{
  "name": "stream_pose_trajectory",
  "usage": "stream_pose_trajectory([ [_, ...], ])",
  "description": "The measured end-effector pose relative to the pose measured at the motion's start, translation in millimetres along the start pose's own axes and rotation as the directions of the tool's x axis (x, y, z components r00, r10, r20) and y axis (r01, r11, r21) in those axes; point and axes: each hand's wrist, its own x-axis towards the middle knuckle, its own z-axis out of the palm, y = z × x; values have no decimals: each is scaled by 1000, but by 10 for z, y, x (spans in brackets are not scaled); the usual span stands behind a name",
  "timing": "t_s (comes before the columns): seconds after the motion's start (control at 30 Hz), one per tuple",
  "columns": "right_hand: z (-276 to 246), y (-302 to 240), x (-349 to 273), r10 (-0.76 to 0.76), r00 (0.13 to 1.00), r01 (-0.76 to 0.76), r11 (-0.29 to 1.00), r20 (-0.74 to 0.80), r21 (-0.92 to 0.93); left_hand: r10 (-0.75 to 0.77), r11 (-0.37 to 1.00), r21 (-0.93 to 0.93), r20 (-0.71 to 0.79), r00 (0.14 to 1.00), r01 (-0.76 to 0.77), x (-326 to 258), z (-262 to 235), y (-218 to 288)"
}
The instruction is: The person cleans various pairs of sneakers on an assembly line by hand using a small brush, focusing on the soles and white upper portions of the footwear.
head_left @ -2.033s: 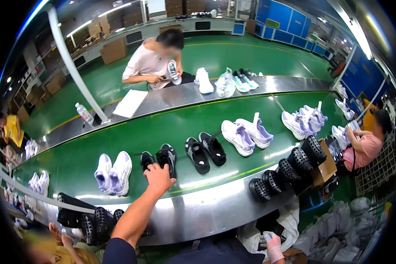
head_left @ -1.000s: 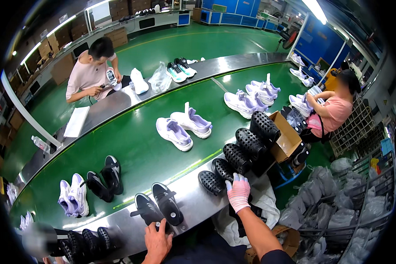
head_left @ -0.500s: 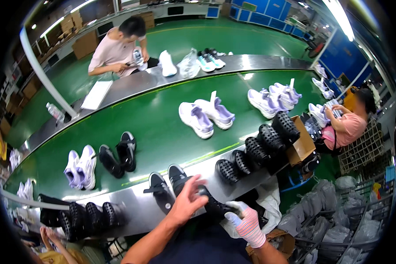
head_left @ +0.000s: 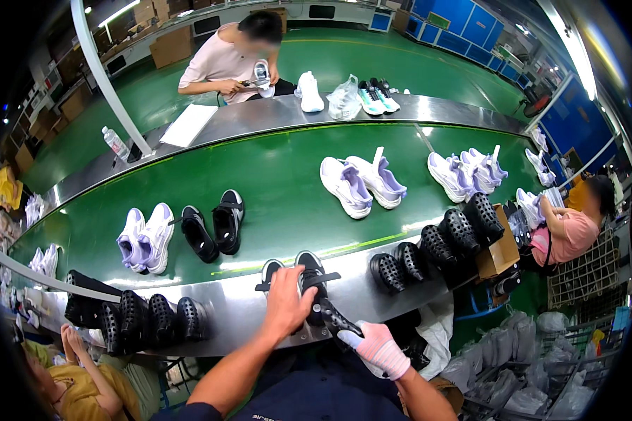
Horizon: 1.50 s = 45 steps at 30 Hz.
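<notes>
My left hand point(head_left: 286, 298), bare, reaches over a pair of black shoes with pale toes on the near metal ledge. Its fingers are stretched out with the thumb apart, lying over the inner side of the left black shoe point(head_left: 271, 268) and close to the right black shoe point(head_left: 314, 274). My right hand point(head_left: 378, 349), in a striped knit glove, is closed on the near end of a black shoe-shaped form point(head_left: 338, 319) with holes. The form's far end is at the heel of the right black shoe; whether it is inside cannot be seen.
More black perforated forms point(head_left: 439, 245) stand right, beside a cardboard box point(head_left: 498, 249), and others point(head_left: 161, 316) left. White-and-lilac shoes point(head_left: 345, 186) and a black pair point(head_left: 228, 223) sit on the green belt point(head_left: 274, 203). Co-workers sit across point(head_left: 221, 59), right point(head_left: 572, 228) and lower left point(head_left: 84, 382).
My left hand has come down from mid-air onto the black shoes. My right hand has brought the black form to the right shoe's heel. The whole view has shifted.
</notes>
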Motion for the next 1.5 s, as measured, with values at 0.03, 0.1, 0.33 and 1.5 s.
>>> stream_pose_trajectory([
  [0.03, 5, 12, 110, -3, 1000, 3, 1000, 3, -5, 46, 994, 97, 96, 994, -55, 92, 23, -68],
  [0.1, 31, 21, 330, -36, 991, 66, 970, 132, -234, 88, 962, 221, 312, 946, -162, 241, 131, -102],
  [0.33, 146, -368, 764, 12, 1000, -13, 889, -6, -457, 127, 963, 110, 625, 770, -247, 486, 610, -374],
  [1.5, 644, 241, 1259, -118, 991, 88, 929, -62, -359, -563, 827, 6, 28, 826, 563, -1084, 175, -533],
])
